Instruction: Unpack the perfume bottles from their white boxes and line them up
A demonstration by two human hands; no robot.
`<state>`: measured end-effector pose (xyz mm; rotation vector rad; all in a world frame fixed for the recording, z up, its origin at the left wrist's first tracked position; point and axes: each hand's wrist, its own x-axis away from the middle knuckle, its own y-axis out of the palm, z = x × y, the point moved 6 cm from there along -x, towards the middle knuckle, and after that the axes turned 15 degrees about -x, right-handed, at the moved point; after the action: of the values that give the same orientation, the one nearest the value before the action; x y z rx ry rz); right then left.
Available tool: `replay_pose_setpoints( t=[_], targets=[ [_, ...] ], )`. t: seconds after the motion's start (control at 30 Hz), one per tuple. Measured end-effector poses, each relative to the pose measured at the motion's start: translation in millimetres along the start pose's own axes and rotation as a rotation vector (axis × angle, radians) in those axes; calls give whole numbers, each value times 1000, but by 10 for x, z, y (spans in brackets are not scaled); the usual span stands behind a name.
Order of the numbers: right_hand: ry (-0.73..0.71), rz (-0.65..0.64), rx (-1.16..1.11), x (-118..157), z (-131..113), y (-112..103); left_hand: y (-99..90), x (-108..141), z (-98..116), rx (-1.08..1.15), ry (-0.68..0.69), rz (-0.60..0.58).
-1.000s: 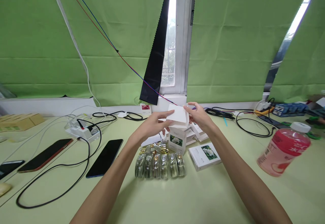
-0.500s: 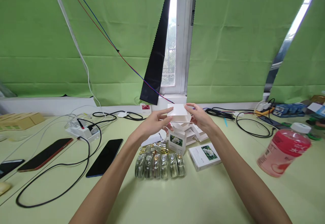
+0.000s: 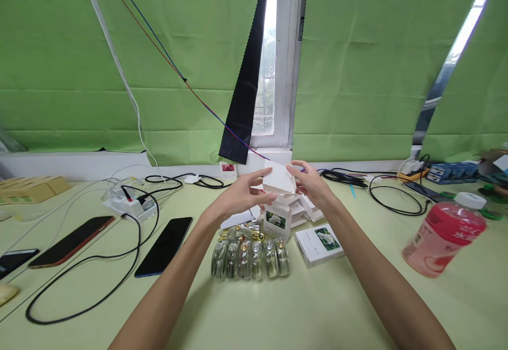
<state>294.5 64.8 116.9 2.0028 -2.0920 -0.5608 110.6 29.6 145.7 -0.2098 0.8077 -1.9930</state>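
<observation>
Between my two hands is a small white cardboard box (image 3: 278,177), held above a heap of other white boxes (image 3: 297,211). My left hand (image 3: 245,191) grips its left side, thumb below and fingers above. My right hand (image 3: 310,182) pinches its right edge. Under the held box stands an upright white box with a flower picture (image 3: 277,222). A flat box with a similar picture (image 3: 319,245) lies to its right. In front, several small glass bottles (image 3: 250,259) stand in a row, with gold-coloured pieces (image 3: 250,228) behind them.
To the left lie a black phone (image 3: 163,247), a phone in a red case (image 3: 71,241) and a power strip (image 3: 133,207) with looping black cable. A pink drink bottle (image 3: 443,236) stands at right. Coiled cables (image 3: 345,176) and a small picture box (image 3: 228,169) sit along the wall.
The held box has tilted and turned, and the loose flap on its top now looks closed down. My left fingers have shifted along its side. The things on the table stay put.
</observation>
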Motion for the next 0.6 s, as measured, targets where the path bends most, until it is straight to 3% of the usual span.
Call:
replay_pose_setpoints(
  t=[0.23,0.37,0.6],
  targets=[
    [-89,-21,24,38,-67,44,-44,-37,2,-198,103,84],
    [-116,-37,41,34,-88,57,-81,-40,-8,-294,93,132],
    [-151,-21,95,63,-159,46,-114,-47,-48,-220,68,170]
  ],
)
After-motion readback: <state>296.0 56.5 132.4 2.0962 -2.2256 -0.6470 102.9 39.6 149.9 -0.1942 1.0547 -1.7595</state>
